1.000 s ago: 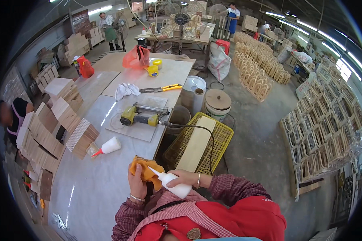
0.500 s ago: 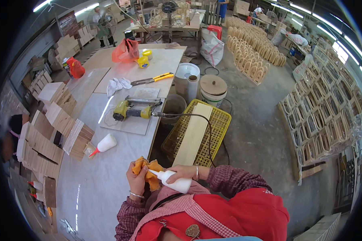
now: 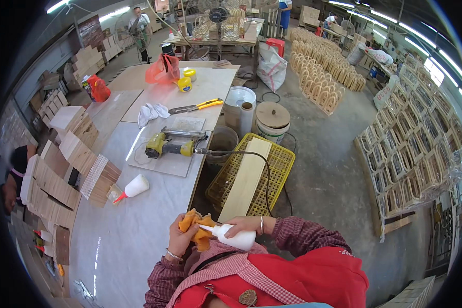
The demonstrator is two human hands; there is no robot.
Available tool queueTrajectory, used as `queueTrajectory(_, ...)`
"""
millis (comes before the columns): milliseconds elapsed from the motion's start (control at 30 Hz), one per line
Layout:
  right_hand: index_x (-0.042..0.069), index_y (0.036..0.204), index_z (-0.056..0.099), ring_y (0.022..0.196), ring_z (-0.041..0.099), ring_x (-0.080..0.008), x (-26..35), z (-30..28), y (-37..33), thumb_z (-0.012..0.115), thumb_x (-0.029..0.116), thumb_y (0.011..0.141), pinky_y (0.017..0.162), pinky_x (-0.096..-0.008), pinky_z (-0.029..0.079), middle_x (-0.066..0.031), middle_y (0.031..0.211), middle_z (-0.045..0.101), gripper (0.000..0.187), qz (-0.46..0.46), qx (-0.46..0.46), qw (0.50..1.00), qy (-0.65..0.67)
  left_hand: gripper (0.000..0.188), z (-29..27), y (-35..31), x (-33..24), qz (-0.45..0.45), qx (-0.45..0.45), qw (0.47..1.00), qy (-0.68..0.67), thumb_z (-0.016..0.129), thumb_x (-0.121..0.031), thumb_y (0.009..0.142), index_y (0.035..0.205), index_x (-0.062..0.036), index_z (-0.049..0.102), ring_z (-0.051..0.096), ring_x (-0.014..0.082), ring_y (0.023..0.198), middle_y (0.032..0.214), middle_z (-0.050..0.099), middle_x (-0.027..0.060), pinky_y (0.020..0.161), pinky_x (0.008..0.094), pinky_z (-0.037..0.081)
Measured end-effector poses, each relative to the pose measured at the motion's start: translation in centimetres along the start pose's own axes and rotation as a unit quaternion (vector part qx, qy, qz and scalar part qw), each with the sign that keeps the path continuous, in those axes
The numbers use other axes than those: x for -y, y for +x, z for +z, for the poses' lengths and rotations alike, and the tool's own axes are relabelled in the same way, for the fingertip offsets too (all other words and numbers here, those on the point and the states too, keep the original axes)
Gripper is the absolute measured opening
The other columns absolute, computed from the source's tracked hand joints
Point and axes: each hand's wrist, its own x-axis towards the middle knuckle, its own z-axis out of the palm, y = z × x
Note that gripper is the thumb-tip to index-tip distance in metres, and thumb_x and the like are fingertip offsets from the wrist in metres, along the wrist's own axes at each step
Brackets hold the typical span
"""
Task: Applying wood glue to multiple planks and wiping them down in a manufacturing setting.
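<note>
Beside the table [image 3: 123, 226], the right hand [image 3: 241, 225] curls snugly round a white bottle [image 3: 242, 239]; at its nine o'clock the left hand [image 3: 179, 238] pinches an orange cloth [image 3: 190, 220], apparently touching the nozzle [image 3: 207, 228]. At eleven lies a yellow-green nail gun [image 3: 177, 148].

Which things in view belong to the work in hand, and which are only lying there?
Apparently in use:
white squeeze bottle, in right hand
orange cloth, in left hand

Apparently just lying there:
nail gun
yellow-handled cutter
white cloth
red-tipped bottle
plank
</note>
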Motion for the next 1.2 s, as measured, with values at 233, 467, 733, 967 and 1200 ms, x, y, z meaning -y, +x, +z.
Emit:
queueTrajectory(233,0.005,0.110,0.053,0.065,0.057,-0.0142,-0.2,0.0,-1.6,0.061,0.025,0.076,0.051,-0.0224,0.046,-0.0072,0.090,0.060,0.040,0.027,-0.004,1.000,-0.015,0.026,-0.4,-0.8,0.8,0.024,0.078,0.983,0.163,0.059,-0.003,0.075,0.101,0.0009,0.057,0.055,0.0152,0.075,0.090,0.061,0.0083,0.069,0.0233,0.046)
queueTrajectory(467,0.005,0.110,0.053,0.067,0.058,-0.0140,-1.7,-0.8,-1.3,0.060,0.026,0.076,0.051,-0.0225,0.045,-0.0077,0.091,0.060,0.041,0.028,0.018,0.999,-0.010,0.028,-0.1,-1.2,1.0,0.024,0.080,0.978,0.191,0.059,-0.001,0.074,0.102,0.0011,0.057,0.055,0.0154,0.074,0.090,0.061,0.0091,0.068,0.0232,0.046)
queueTrajectory(733,0.004,0.111,0.053,0.066,0.058,-0.0131,-2.2,-1.1,-1.4,0.060,0.027,0.076,0.050,-0.0216,0.045,-0.0078,0.091,0.061,0.042,0.012,0.020,0.999,0.022,0.025,0.5,-1.2,1.7,-0.003,0.042,0.999,-0.007,0.058,0.001,0.076,0.101,0.0003,0.056,0.054,0.0141,0.075,0.090,0.059,0.0079,0.070,0.0222,0.046)
queueTrajectory(967,0.002,0.117,0.048,0.071,0.060,-0.0176,-3.2,-1.5,-1.2,0.061,0.020,0.075,0.054,-0.0235,0.049,-0.0117,0.099,0.059,0.047,0.022,0.040,0.995,0.083,0.023,1.0,-1.2,1.4,0.008,0.047,0.999,0.006,0.058,0.002,0.077,0.100,0.0000,0.054,0.052,0.0132,0.075,0.089,0.058,0.0072,0.071,0.0216,0.045)
queueTrajectory(1200,0.002,0.117,0.048,0.072,0.060,-0.0186,-3.2,-1.6,-1.3,0.061,0.021,0.075,0.055,-0.0239,0.049,-0.0125,0.100,0.059,0.047,0.026,0.045,0.995,0.091,0.023,0.8,-1.0,2.5,0.018,0.035,0.998,0.046,0.058,0.001,0.077,0.100,0.0006,0.054,0.052,0.0135,0.075,0.089,0.058,0.0077,0.070,0.0221,0.045)
